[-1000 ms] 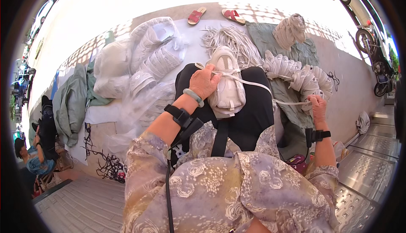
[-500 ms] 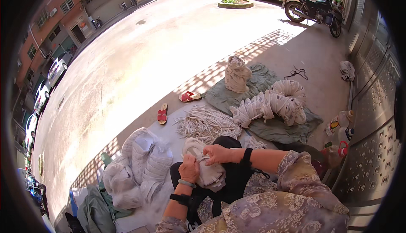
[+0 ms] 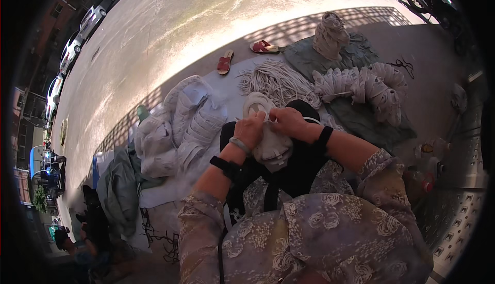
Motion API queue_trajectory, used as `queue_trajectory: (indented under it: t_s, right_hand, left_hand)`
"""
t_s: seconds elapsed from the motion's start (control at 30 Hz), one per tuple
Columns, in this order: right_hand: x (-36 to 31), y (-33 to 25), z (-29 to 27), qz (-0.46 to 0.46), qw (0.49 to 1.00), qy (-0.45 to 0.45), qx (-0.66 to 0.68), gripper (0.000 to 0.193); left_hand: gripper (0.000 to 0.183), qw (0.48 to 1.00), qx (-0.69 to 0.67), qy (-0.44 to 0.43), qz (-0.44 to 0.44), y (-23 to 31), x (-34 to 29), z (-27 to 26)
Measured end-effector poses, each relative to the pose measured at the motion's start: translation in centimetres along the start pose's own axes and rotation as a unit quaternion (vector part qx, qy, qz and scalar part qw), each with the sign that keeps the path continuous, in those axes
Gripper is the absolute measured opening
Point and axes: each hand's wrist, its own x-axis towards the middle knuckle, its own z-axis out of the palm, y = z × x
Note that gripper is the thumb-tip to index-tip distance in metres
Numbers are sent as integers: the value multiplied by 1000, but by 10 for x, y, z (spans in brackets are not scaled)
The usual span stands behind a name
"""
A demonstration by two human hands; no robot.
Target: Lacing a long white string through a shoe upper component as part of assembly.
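Note:
On my dark-clad lap rests an off-white shoe upper (image 3: 272, 147), its rounded opening facing away from me. My left hand (image 3: 249, 129) is closed on its left edge. Opposite, my right hand (image 3: 290, 123) is pinched at the upper's middle, close to the left fingertips; a thin white lace (image 3: 312, 120) curves out beside it. What the right fingertips grip is too small to make out. Just beyond my knees lies a loose heap of white laces (image 3: 278, 82). Nested white uppers (image 3: 193, 124) are piled on the left, partly in clear plastic.
Rows of nested uppers (image 3: 361, 85) and an upright bundle (image 3: 330, 36) lie on green cloth (image 3: 304, 57). Red slippers (image 3: 225, 62) sit past the white sheet. Bottles (image 3: 428, 170) stand right by a metal door. A green sack (image 3: 118, 191) and another person (image 3: 77, 243) are at left.
The view has tilted down and turned, so the scene sits further right and higher. My hands have come closer together over the upper, the right one still pinched.

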Motion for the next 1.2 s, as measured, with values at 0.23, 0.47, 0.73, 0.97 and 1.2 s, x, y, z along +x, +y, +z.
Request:
queue_trajectory:
  t_s: [0.23,0.47,0.73,0.97,1.2]
  right_hand:
    - [4,-7,6,-50,999,3,-21,20]
    - [1,-9,0,-88,994,-65,-23,15]
    - [-85,35,-81,-57,965,-253,37,16]
    - [-180,67,-104,-17,945,-305,-114,15]
    - [-128,40,-99,-2,976,-214,47,19]
  left_hand:
    - [27,980,-155,-112,-61,-11,6,-18]
    - [36,921,-334,-163,-115,-35,1,-42]
    - [38,769,-597,-140,-178,-33,-5,-51]
    - [33,853,-496,19,-161,-26,-8,6]
    - [27,903,-340,80,-251,-28,-8,20]
